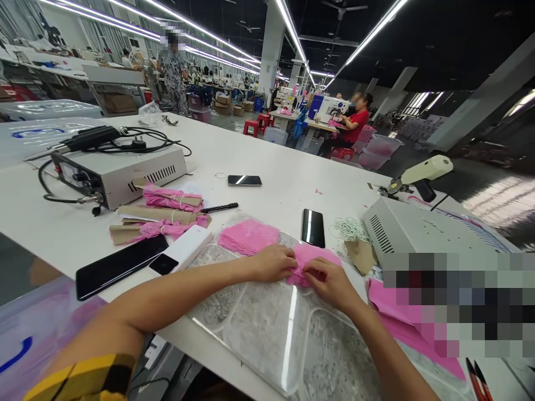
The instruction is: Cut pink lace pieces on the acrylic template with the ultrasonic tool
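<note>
My left hand (273, 262) and my right hand (330, 279) meet at the near edge of a pink lace fabric piece (317, 253). The fingers of each are closed in a pinch on that edge, so some of the cloth under them is hidden. Beneath the fabric lies a clear plastic sheet or lid (263, 334) with rounded raised sections. Just left of my hands, a stack of pink lace pieces (248, 236) rests on its far side. A dark phone (313, 227) lies right behind the fabric I hold.
Left are tied pink bundles (171, 214), a pen (220, 208), a black tablet-like slab (121, 266) and a grey box with cables (125, 172). Another phone (244, 180) lies farther back. At right sit string (350, 229), another grey box (418, 228) and pink cloth (413, 323). Co-workers are beyond.
</note>
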Available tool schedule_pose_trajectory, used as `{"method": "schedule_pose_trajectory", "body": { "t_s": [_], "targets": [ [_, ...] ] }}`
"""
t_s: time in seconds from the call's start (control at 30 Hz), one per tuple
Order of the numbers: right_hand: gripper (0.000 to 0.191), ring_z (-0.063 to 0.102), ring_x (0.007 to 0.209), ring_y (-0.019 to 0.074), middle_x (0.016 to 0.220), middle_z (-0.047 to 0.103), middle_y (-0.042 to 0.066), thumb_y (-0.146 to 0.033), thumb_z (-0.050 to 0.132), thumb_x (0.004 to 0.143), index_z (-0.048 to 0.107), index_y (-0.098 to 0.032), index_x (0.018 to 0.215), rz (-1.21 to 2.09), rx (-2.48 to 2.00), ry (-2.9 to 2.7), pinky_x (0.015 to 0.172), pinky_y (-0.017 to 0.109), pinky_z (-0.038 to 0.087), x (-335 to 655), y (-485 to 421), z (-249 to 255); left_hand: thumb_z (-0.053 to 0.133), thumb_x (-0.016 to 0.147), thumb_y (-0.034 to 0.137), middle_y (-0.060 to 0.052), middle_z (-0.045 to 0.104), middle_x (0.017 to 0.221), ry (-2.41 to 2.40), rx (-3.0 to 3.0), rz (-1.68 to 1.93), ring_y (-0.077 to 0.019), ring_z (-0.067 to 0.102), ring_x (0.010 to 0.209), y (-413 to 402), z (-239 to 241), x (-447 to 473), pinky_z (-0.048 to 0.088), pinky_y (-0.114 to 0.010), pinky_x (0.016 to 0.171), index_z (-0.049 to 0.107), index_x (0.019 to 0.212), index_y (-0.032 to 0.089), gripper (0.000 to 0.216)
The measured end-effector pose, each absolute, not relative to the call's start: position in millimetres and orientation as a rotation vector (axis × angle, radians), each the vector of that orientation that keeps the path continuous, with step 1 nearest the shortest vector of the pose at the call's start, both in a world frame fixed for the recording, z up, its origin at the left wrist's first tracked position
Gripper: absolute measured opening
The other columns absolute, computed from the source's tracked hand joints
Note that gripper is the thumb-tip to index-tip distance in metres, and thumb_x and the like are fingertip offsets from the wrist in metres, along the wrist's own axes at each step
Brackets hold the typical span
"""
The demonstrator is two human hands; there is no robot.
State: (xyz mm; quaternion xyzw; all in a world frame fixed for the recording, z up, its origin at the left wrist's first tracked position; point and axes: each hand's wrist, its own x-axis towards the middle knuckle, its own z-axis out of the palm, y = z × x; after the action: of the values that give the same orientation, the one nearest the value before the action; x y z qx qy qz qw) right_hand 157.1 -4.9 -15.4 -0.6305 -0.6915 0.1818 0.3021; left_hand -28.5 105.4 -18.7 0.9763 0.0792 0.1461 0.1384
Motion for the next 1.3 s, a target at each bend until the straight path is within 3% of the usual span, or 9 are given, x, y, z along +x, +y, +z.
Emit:
{"method": "schedule_pose_trajectory", "body": {
  "t_s": [0.13,0.33,0.67,0.73,0.8,0.87,1.03,1.13,1.3],
  "targets": [
    [0.015,0.059,0.078,0.0177,0.084,0.066,0.003,-0.03,0.056,0.083,0.068,-0.023,0.079,0.483,-1.663,-1.835,0.072,0.032,0.046,154.4,-4.3,-17.4,0.062,0.092,0.023,-0.008,0.069,0.101,0.253,2.856,0.441,-0.0193,0.064,0.092,105.1,-22.1,-29.1,0.046,-0.03,0.084,0.071,0.097,0.016,0.013],
    [0.016,0.053,0.069,0.0159,0.076,0.061,0.003,-0.029,0.052,0.082,0.062,-0.022,0.071,0.481,-1.642,-1.782,0.064,0.029,0.042,150.3,-5.2,-19.7,0.059,0.094,0.024,-0.008,0.069,0.102,0.279,2.885,0.472,-0.0189,0.064,0.091,102.8,-26.4,-30.3,0.045,-0.03,0.085,0.072,0.089,0.016,0.016],
    [0.027,0.051,0.063,0.0154,0.071,0.059,0.004,-0.041,0.047,0.086,0.058,-0.02,0.073,0.518,-1.581,-1.623,0.058,0.028,0.043,152.6,-5.0,-11.3,0.057,0.094,0.023,-0.01,0.069,0.103,0.295,2.856,0.468,-0.0209,0.064,0.093,100.0,-27.8,-30.9,0.045,-0.032,0.086,0.073,0.088,0.016,0.018],
    [0.032,0.053,0.064,0.0149,0.071,0.06,0.004,-0.041,0.044,0.089,0.059,-0.02,0.072,0.578,-1.546,-1.652,0.058,0.027,0.044,141.1,-19.6,1.0,0.057,0.094,0.024,-0.009,0.07,0.104,0.295,2.829,0.463,-0.0201,0.065,0.094,100.5,-25.9,-31.3,0.045,-0.03,0.087,0.073,0.09,0.017,0.018],
    [0.032,0.057,0.066,0.0145,0.07,0.063,0.003,-0.042,0.052,0.087,0.062,-0.02,0.066,0.719,-1.468,-1.779,0.063,0.026,0.048,127.3,-38.0,11.6,0.057,0.094,0.023,-0.008,0.071,0.104,0.289,2.8,0.455,-0.0191,0.065,0.096,101.6,-23.8,-31.9,0.046,-0.028,0.089,0.073,0.092,0.017,0.017],
    [0.018,0.061,0.069,0.0137,0.079,0.069,0.002,-0.036,0.059,0.085,0.07,-0.023,0.08,0.965,-1.372,-2.004,0.064,0.024,0.049,119.3,-52.0,15.5,0.057,0.093,0.022,-0.008,0.071,0.104,0.286,2.773,0.443,-0.0188,0.065,0.097,102.7,-21.7,-32.3,0.046,-0.027,0.089,0.072,0.093,0.017,0.016],
    [0.027,0.062,0.073,0.0176,0.088,0.07,0.008,-0.037,0.047,0.086,0.067,-0.02,0.093,0.515,-1.73,-1.715,0.067,0.031,0.05,146.3,-48.5,-5.8,0.058,0.09,0.016,-0.006,0.071,0.096,0.348,2.741,0.378,-0.0173,0.065,0.089,102.4,-16.1,-30.0,0.048,-0.026,0.082,0.07,0.088,0.016,0.013],
    [0.028,0.062,0.08,0.0217,0.093,0.069,0.009,-0.039,0.056,0.079,0.066,-0.019,0.095,0.363,-1.83,-1.642,0.072,0.036,0.05,165.7,-41.0,-20.6,0.059,0.089,0.015,-0.005,0.07,0.094,0.413,2.738,0.311,-0.0159,0.065,0.086,102.9,-13.0,-26.3,0.05,-0.027,0.081,0.069,0.085,0.015,0.011],
    [0.024,0.062,0.085,0.023,0.092,0.069,0.007,-0.039,0.049,0.084,0.067,-0.022,0.085,0.284,-1.845,-1.675,0.074,0.037,0.048,168.9,-41.8,-28.3,0.057,0.096,0.033,-0.006,0.065,0.104,0.492,2.73,0.212,-0.0164,0.064,0.09,110.3,-8.7,-21.1,0.055,-0.036,0.082,0.063,0.106,0.014,0.023]
  ]
}}
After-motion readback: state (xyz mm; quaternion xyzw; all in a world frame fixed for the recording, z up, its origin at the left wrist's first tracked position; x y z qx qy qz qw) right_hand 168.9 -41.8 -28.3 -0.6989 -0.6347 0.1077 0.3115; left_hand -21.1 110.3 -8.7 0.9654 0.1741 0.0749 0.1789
